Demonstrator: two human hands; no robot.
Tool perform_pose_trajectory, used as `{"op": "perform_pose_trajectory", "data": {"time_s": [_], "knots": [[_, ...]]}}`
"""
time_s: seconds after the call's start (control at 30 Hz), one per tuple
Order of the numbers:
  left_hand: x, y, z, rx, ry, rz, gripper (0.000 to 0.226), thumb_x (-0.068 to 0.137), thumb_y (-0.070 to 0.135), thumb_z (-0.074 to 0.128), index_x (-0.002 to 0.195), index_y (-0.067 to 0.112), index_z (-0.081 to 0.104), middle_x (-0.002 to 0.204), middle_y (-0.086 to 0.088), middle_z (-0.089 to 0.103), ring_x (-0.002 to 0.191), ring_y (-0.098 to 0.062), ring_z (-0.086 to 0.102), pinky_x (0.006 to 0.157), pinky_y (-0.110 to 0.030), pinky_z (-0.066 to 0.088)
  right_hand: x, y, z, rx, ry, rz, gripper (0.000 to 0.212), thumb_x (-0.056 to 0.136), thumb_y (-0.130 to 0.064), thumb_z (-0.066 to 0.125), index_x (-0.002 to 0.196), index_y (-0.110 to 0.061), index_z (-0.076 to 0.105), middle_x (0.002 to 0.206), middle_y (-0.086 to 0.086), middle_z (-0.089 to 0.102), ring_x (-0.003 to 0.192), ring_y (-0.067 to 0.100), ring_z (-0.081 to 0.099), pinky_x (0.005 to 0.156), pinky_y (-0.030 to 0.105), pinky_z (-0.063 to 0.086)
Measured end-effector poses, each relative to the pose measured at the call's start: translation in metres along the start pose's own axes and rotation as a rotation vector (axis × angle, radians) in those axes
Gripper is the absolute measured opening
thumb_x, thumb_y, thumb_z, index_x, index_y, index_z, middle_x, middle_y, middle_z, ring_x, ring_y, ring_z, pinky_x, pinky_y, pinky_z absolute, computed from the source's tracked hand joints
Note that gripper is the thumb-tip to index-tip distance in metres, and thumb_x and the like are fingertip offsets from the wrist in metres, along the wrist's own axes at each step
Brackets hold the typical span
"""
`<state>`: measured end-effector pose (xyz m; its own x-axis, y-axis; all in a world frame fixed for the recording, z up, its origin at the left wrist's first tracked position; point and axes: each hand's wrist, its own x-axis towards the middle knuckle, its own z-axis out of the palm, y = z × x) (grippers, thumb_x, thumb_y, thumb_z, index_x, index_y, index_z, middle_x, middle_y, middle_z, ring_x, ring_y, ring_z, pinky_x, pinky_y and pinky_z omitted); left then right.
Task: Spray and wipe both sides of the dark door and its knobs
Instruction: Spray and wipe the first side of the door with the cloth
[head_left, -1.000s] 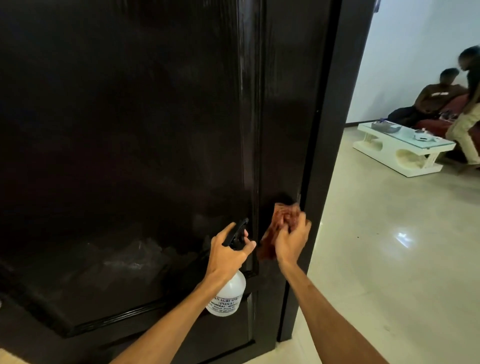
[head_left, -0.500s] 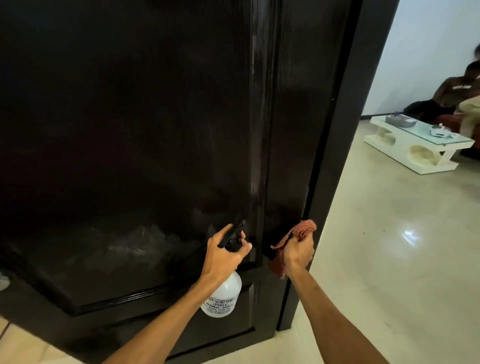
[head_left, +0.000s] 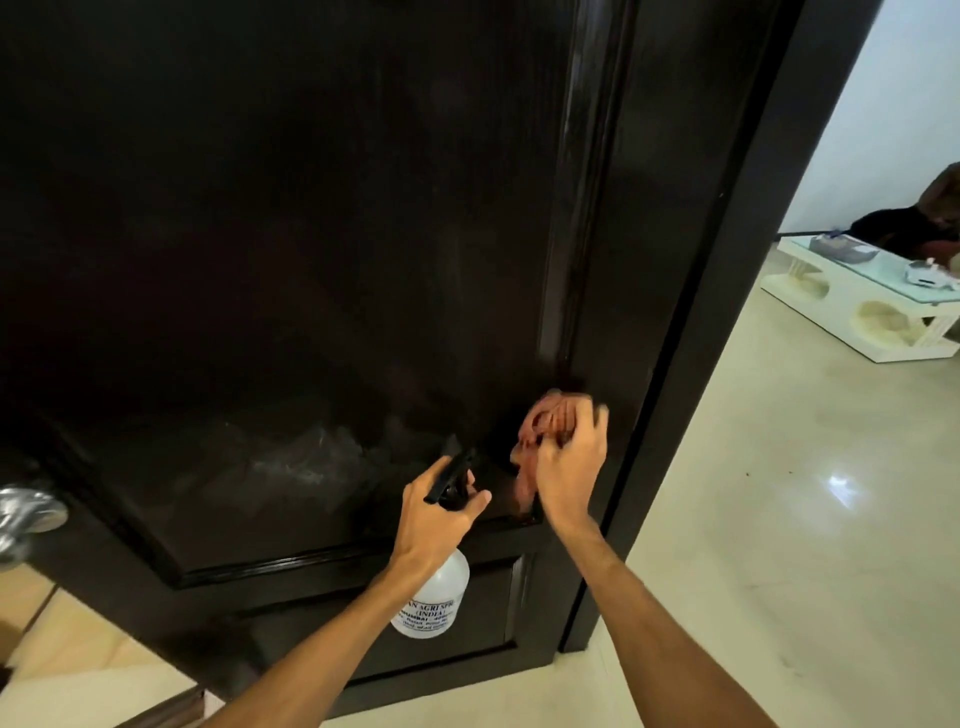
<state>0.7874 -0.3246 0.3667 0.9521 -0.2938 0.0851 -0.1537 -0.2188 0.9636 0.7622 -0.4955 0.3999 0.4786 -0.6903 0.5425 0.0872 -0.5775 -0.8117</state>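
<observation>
Dark-stained wood, glossy: door (head_left: 311, 234), panelled, filling most of the view, its right stile beside the door frame (head_left: 753, 260) and its chrome knob (head_left: 26, 514) at the far left edge. Reddish cloth (head_left: 540, 431), bunched, pressed to the right stile near the panel's lower corner. Right hand (head_left: 571, 467): fingers curled over the cloth, gripping it against the wood. Left hand (head_left: 436, 514): wrapped round the neck of a translucent spray bottle (head_left: 434, 597), black trigger head angled up at the door, body hanging below the fist; whether a finger rests on the trigger cannot be told. Step in hand, as judged: wiping the stile. Recommended handling: spread the cloth flatter, work in overlapping strokes along the grain, run an edge into the moulding groove, then cross to the pale smeared patch (head_left: 311, 452) low on the panel. Keep the bottle off the finish. The knob lies well apart from both hands; probably still to do.
</observation>
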Motion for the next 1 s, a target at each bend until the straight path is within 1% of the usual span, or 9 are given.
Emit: {"op": "perform_pose_trajectory", "data": {"time_s": [0.13,0.23,0.37,0.4,0.53,0.67,0.77,0.9,1.0], "knots": [[-0.006,-0.016,-0.012,0.041,0.048,-0.007,0.018,0.082,0.018,0.086,0.083,0.023,0.068,0.075,0.005,0.069,0.064,-0.009,0.064,0.069,-0.036,0.056,0.035,-0.038,0.008,0.108,0.148,-0.197,0.044,0.081,0.018,0.052,0.119,-0.001,0.065,0.112,0.012,0.05,0.098,0.014,0.056,0.087,0.016,0.047],[-0.016,-0.037,-0.025,0.042,0.096,-0.054,0.022,0.077,0.033,0.087,0.09,0.03,0.07,0.086,0.007,0.071,0.089,-0.024,0.07,0.083,-0.044,0.06,-0.021,0.003,0.025,0.046,0.089,-0.006,0.05,0.084,0.017,0.052,0.13,0.0,0.06,0.124,0.016,0.049,0.114,0.021,0.056,0.1,0.03,0.047],[-0.015,-0.054,-0.046,0.035,0.114,-0.104,0.041,0.07,0.048,0.088,0.103,0.03,0.071,0.1,0.003,0.072,0.105,-0.024,0.068,0.095,-0.044,0.059,-0.082,0.036,0.039,-0.05,-0.128,0.284,0.058,0.075,0.011,0.048,0.131,-0.001,0.055,0.122,0.021,0.053,0.114,0.041,0.055,0.101,0.043,0.042],[-0.017,-0.054,-0.052,0.037,0.116,-0.096,0.038,0.072,0.044,0.089,0.101,0.028,0.071,0.096,0.004,0.072,0.104,-0.022,0.069,0.097,-0.045,0.057,-0.082,0.022,0.044,-0.032,-0.136,0.231,0.054,0.073,0.008,0.047,0.124,-0.002,0.057,0.118,0.019,0.053,0.11,0.037,0.056,0.097,0.043,0.045],[-0.019,-0.046,-0.077,0.045,0.181,-0.045,0.026,0.078,0.022,0.09,0.097,0.023,0.071,0.092,0.0,0.073,0.091,-0.017,0.071,0.09,-0.039,0.059,-0.054,-0.046,0.07,0.083,-0.128,-0.155,0.037,0.081,0.015,0.055,0.113,0.001,0.065,0.117,0.014,0.049,0.106,0.016,0.054,0.094,0.013,0.041],[-0.037,-0.049,-0.093,0.007,0.2,-0.038,0.023,0.082,0.008,0.086,0.091,0.021,0.07,0.08,0.002,0.073,0.081,-0.009,0.071,0.084,-0.027,0.058,-0.102,0.002,0.079,-0.142,-0.334,-0.366,0.041,0.087,0.016,0.06,0.122,-0.004,0.069,0.14,0.019,0.041,0.125,0.031,0.053,0.107,0.029,0.046],[-0.044,-0.058,-0.112,-0.001,0.243,-0.052,0.023,0.082,0.012,0.086,0.09,0.025,0.069,0.081,0.004,0.072,0.086,-0.013,0.07,0.082,-0.032,0.057,-0.124,0.033,0.076,-0.316,-0.581,-0.456,0.034,0.095,0.0,0.056,0.124,-0.013,0.068,0.142,0.018,0.049,0.13,0.032,0.053,0.099,0.051,0.055],[-0.048,-0.063,-0.139,-0.037,0.319,-0.046,0.022,0.082,0.003,0.084,0.089,0.017,0.069,0.078,0.0,0.072,0.076,-0.008,0.07,0.08,-0.021,0.055,-0.07,-0.013,0.092,-0.296,-0.425,-0.857,0.046,0.089,0.007,0.053,0.131,-0.008,0.066,0.145,0.022,0.039,0.126,0.041,0.047,0.104,0.051,0.05],[-0.05,-0.068,-0.147,-0.03,0.335,-0.04,0.021,0.083,0.003,0.084,0.09,0.016,0.069,0.079,0.001,0.072,0.077,-0.007,0.07,0.081,-0.017,0.054,-0.034,-0.056,0.102,-0.41,-0.322,-1.062,0.071,0.087,0.007,0.048,0.15,-0.025,0.052,0.158,0.015,0.03,0.129,0.035,0.041,0.107,0.043,0.041]]}}
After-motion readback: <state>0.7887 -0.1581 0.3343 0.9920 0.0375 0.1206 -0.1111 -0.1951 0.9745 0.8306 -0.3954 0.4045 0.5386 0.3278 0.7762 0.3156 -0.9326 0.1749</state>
